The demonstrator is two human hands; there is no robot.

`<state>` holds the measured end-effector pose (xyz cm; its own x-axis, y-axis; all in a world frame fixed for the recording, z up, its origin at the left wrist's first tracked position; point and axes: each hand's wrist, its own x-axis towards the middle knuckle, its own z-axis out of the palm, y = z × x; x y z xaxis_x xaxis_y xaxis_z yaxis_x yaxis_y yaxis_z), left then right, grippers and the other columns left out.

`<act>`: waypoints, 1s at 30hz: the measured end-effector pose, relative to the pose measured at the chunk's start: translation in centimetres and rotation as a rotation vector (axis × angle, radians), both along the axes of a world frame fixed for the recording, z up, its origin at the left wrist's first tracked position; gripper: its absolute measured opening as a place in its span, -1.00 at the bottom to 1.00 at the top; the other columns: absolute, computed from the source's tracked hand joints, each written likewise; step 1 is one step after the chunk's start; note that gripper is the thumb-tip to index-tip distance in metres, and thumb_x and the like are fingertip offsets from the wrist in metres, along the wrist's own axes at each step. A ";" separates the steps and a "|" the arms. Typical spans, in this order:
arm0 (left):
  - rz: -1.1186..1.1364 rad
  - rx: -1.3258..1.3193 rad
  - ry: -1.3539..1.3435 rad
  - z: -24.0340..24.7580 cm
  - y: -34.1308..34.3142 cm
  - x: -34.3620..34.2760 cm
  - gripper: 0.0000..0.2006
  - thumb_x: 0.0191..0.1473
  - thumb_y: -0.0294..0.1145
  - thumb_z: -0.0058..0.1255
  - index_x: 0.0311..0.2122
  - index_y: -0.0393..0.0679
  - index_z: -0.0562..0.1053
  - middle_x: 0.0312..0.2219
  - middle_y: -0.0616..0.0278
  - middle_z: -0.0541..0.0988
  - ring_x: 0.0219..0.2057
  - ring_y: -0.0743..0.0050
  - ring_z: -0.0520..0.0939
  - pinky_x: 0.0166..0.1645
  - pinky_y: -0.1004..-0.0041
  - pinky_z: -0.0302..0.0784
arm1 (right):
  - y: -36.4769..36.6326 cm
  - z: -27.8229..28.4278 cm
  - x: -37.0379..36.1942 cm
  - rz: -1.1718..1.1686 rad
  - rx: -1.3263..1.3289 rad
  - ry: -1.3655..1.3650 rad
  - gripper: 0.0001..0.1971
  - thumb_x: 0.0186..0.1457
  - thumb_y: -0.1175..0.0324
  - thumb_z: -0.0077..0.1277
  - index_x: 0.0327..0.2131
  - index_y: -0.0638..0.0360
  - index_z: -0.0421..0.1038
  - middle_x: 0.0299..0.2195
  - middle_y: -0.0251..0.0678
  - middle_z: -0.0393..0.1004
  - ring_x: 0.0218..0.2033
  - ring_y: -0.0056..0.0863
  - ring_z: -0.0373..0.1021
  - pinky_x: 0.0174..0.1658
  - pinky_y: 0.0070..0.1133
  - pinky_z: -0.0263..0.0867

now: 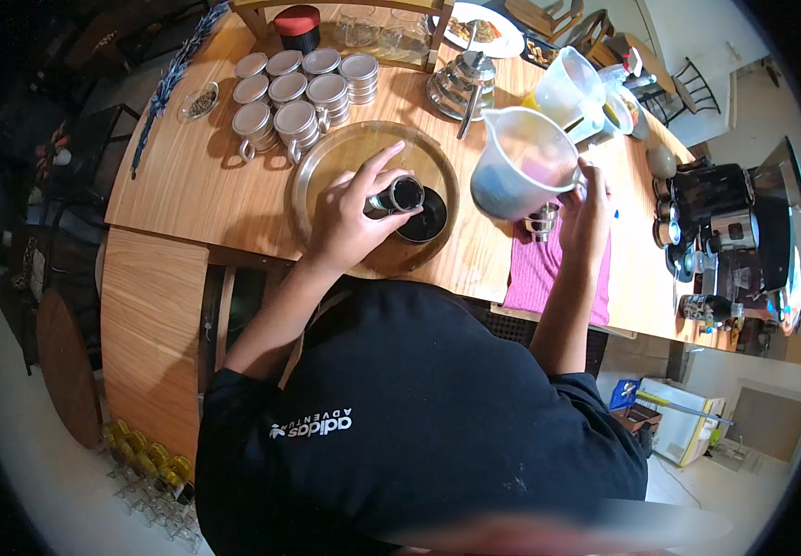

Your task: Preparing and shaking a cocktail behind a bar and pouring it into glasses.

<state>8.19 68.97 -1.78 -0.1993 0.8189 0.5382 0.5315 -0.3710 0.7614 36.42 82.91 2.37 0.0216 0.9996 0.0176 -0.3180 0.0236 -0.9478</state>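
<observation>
My left hand [346,218] is closed around a small cylindrical cup [407,192] with a dark inside, its mouth turned up toward me. Right beside and partly under it, a round black dish [430,221] rests on a round wooden tray [305,176]. My right hand [591,206] grips the handle of a translucent plastic measuring jug [519,165], held above the table to the right of the tray. What the jug contains, if anything, is unclear. Below the jug, a small steel cup [541,223] stands by a pink cloth [558,269].
Stacked lidded mugs [296,118] stand behind the tray on the left. A steel kettle [465,85] and another plastic jug [567,85] are farther back. At the far right sits a black machine [713,192]; a plate of food [484,30] lies at the back.
</observation>
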 end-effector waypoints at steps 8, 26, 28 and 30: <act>-0.028 0.095 0.806 2.1 0.1 -0.9 -0.16 -0.28 -0.50 0.44 0.24 -0.07 0.42 -0.27 0.26 0.68 -0.25 0.44 0.69 -0.19 0.41 0.47 | 0.7 -4.1 -2.0 -0.039 0.101 0.038 -0.76 0.32 0.32 0.05 -0.20 0.37 0.52 -0.41 -0.41 0.44 -0.39 -0.65 0.28 -0.30 -0.64 0.21; -0.072 0.319 1.271 2.3 1.2 0.4 -0.69 0.11 -0.34 0.07 -0.02 -0.06 0.58 -0.19 0.35 0.68 -0.12 0.44 0.65 -0.12 0.32 0.45 | 3.8 -11.2 -3.0 -0.055 0.193 -0.236 -0.68 0.40 0.25 0.00 -0.22 0.40 0.53 -0.50 -0.39 0.49 -0.49 -0.74 0.29 -0.30 -0.71 0.19; -0.077 0.293 1.286 2.3 1.2 0.3 -0.70 0.11 -0.35 0.07 -0.02 -0.03 0.59 -0.16 0.36 0.69 -0.09 0.43 0.65 -0.12 0.29 0.44 | 3.5 -10.5 -2.8 -0.058 0.204 -0.295 -0.68 0.40 0.26 -0.02 -0.21 0.40 0.53 -0.51 -0.41 0.49 -0.51 -0.77 0.23 -0.33 -0.71 0.19; -0.065 0.288 1.284 2.7 1.3 0.4 -0.71 0.11 -0.35 0.06 -0.04 -0.03 0.60 -0.16 0.36 0.69 -0.08 0.43 0.65 -0.11 0.29 0.43 | 3.7 -10.4 -2.5 -0.086 0.189 -0.334 -0.67 0.42 0.26 -0.04 -0.19 0.40 0.54 -0.51 -0.42 0.49 -0.51 -0.77 0.22 -0.34 -0.69 0.21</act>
